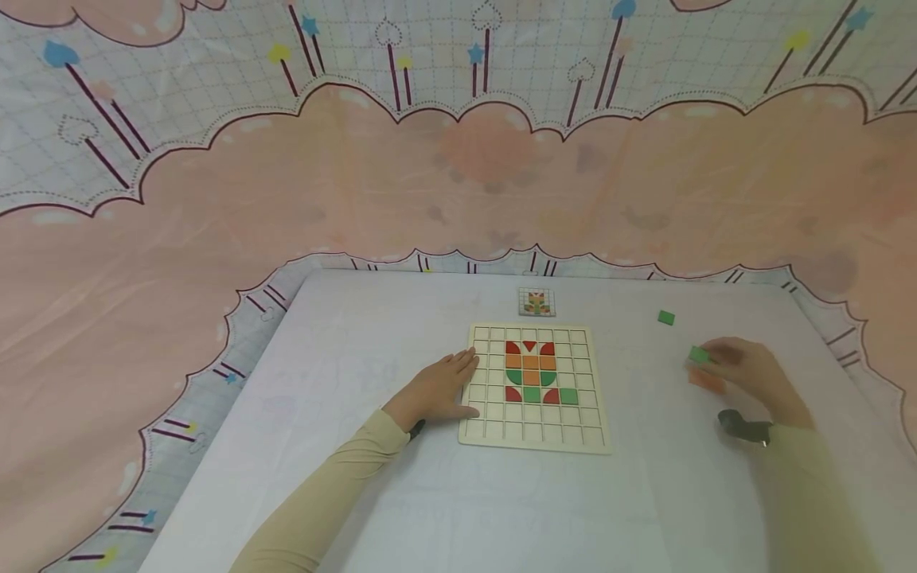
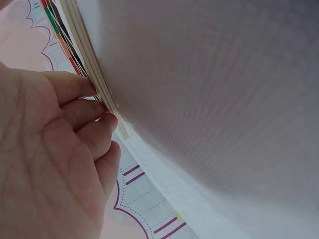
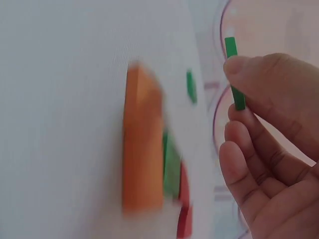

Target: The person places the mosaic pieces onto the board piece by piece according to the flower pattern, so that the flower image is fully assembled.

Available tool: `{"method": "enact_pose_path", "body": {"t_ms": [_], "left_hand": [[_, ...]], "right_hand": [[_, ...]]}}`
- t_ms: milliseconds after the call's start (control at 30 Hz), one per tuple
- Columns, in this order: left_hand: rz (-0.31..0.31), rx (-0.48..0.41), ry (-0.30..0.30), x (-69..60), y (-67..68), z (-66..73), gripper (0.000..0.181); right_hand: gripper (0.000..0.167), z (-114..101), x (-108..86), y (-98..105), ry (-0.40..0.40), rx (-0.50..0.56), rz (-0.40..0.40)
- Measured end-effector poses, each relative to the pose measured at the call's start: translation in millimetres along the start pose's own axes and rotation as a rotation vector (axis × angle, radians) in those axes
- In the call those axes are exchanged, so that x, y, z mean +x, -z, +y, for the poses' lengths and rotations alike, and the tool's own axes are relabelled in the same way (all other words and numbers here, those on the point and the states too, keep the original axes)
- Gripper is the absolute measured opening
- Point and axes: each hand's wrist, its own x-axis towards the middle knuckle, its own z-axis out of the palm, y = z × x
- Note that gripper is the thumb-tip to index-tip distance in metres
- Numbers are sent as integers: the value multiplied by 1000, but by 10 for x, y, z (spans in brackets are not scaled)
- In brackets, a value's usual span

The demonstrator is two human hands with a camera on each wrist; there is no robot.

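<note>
Peach-coloured cloth [image 1: 430, 191] with scalloped edges and printed sticks topped by stars and hearts hangs behind a white table [image 1: 344, 509], and I take the pale gridded board [image 1: 530, 434] on it as my landmark. Just beyond the board lies one small card [image 1: 536, 302], printed with a coloured figure on a grid; any lettering on it is too small for me to read.

I count thirteen pieces set in the board: five red, four orange, four green. Near side of the pattern, one green square [image 1: 568, 395] sticks out to the right of the others.

At the board's left edge the person's left hand [image 1: 438, 390] rests with its fingertips touching the rim, four fingers close together and the thumb apart. Well to the board's right, the right hand [image 1: 752, 374] pinches one green tile [image 1: 699, 355] between thumb and forefinger. Under it sit orange pieces [image 1: 708, 380], with green and red pieces [image 3: 185, 221] beside them, too blurred to count. Farther back, also right of the board, lies one loose green tile [image 1: 666, 317].
</note>
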Motion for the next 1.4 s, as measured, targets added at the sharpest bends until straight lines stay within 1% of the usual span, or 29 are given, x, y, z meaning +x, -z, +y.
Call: {"method": "enact_pose_path", "body": {"t_ms": [100,167,333,500,633,833,1000,1100,1167,1300,1400], "left_hand": [[5,-9,-4,-4,2,3,92],[6,-7,-5,-3,5,5,92],[8,-11,-5,4,4,5,92],[9,-15,-10,3,8,4,92],[5,-16,-12,0,13,6,92],[8,-10,-21,1,8,6,92],[8,-9,-26,-1,3,6,92],[7,-17,-21,-6,6,9,92],[7,-17,-18,-11,9,10,92],[8,-14,-16,-20,11,13,91],[11,-19,-18,-24,8,15,91]], "right_hand": [[38,-157,70,-42,27,1,-16],[35,-262,116,-78,59,7,-14],[32,-549,206,-210,137,83,-24],[30,-810,305,-427,215,146,-48],[30,-998,375,-620,262,177,-94],[30,-1266,408,-876,258,219,-182],[29,-1408,419,-1061,243,264,-231],[27,-1475,433,-1167,263,296,-251],[26,-1521,437,-1230,294,333,-273],[26,-1630,429,-1359,331,395,-322],[26,-1724,417,-1452,339,387,-341]]}}
